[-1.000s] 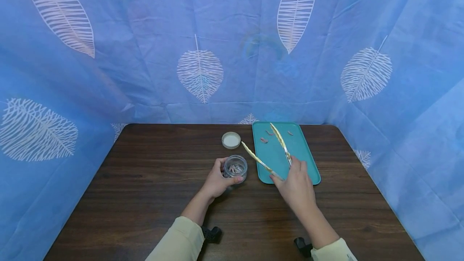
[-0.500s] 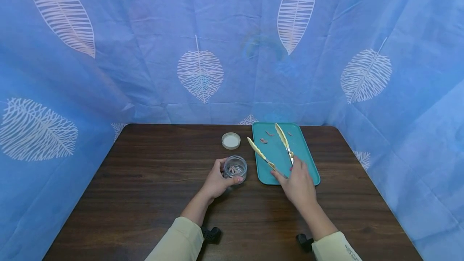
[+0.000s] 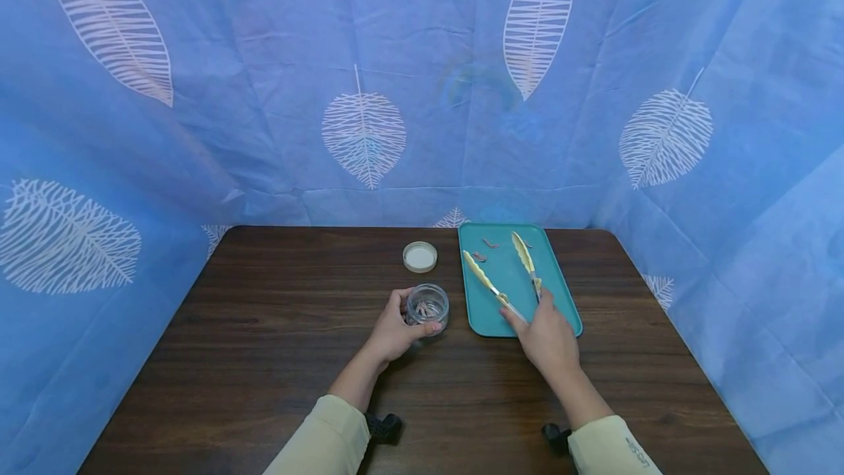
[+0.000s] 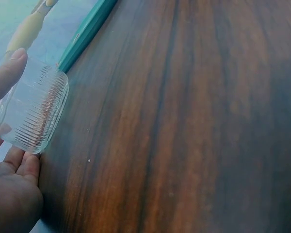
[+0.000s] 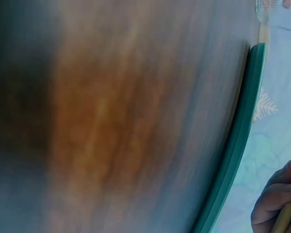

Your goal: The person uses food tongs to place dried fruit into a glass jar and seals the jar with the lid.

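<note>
My left hand grips a small clear jar, thumb at the front and fingers round the far side. Several small pinkish pieces lie in the jar's bottom, and its ribbed wall shows in the left wrist view. My right hand holds tongs with cream-yellow tips, the two arms spread apart over the teal tray. On the tray, a pinkish piece lies near the left tip and another curved piece lies farther back. A third is partly hidden behind the right tip.
A round lid lies on the dark wooden table behind the jar. The tray stands at the table's far right edge, close to the jar. A blue leaf-patterned cloth hangs behind and on both sides.
My right hand has moved the tongs to the right, from beside the jar to over the tray, and their tips have come somewhat nearer together. My left hand and the jar stay in place.
</note>
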`<state>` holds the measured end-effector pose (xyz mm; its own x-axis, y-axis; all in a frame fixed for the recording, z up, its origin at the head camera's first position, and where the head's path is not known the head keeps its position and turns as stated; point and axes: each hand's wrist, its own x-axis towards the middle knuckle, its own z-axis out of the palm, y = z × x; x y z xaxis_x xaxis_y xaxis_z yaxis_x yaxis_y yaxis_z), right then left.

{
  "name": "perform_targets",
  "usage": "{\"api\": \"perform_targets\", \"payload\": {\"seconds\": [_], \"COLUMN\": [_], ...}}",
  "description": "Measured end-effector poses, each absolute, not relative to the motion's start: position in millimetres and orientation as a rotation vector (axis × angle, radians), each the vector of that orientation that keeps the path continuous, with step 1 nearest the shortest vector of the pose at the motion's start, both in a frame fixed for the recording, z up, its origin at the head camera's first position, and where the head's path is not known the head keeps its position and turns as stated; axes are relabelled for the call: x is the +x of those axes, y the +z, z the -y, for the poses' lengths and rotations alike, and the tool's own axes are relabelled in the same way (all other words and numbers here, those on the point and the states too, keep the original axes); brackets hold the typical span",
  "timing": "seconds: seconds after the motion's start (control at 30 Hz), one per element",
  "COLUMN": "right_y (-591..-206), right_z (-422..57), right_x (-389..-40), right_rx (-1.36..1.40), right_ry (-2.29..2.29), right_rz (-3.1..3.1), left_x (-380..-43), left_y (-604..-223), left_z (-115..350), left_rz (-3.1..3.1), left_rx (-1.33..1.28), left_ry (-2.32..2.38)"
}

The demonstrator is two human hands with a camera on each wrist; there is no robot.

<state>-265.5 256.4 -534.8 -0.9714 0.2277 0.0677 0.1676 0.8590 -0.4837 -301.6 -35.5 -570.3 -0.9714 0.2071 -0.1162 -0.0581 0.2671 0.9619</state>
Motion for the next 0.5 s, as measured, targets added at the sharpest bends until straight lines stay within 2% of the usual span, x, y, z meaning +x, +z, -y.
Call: {"api": "perform_targets", "payload": {"seconds": [0.5], "right_y": [-534.5], "right_z": [-266.7], "right_x": [-274.7], "right_rx": [-0.352], "right_ry": [0.670], "right_rz": [3.069], "left_x": [-301.2], "left_y": [-571.0], "left_z": [34.6], "left_rz": [-2.331], "left_rx": [0.125], "left_ry": [1.758]}}
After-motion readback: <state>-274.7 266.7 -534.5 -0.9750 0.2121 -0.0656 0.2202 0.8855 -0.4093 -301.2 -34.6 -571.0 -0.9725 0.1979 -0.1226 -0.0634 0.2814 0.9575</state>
